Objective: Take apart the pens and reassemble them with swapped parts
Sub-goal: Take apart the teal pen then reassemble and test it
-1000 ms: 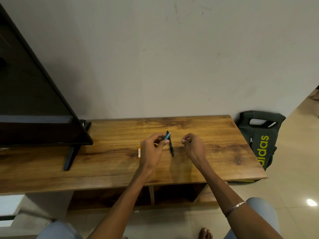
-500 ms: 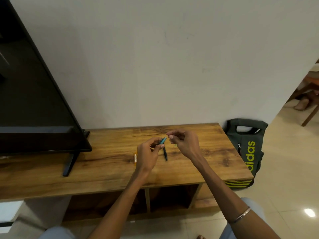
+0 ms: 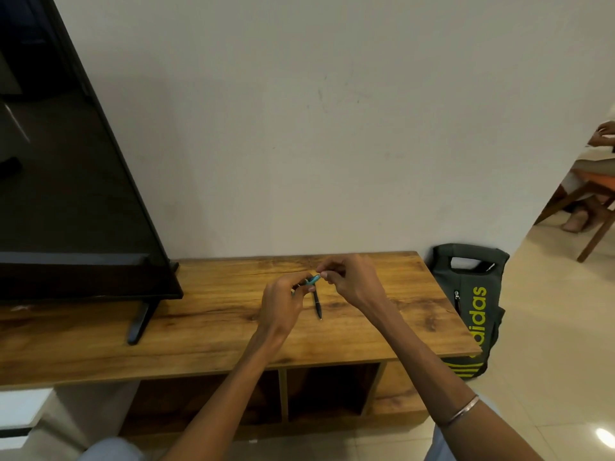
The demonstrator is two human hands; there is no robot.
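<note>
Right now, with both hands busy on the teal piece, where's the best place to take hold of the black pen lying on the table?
Grip the black pen at mid-barrel, from above. It lies flat, tip toward you, and its far end is tucked under the hands, so only the near half looks free.

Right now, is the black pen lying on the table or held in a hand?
Lying on the table: the black pen rests flat, tip toward the person.

Both arms reach forward, hands nearly meeting. The left hand (image 3: 283, 302) has its fingers curled in a pinching grip, the right hand (image 3: 349, 281) is curled too, fingertips pinched right beside the left's.
</note>
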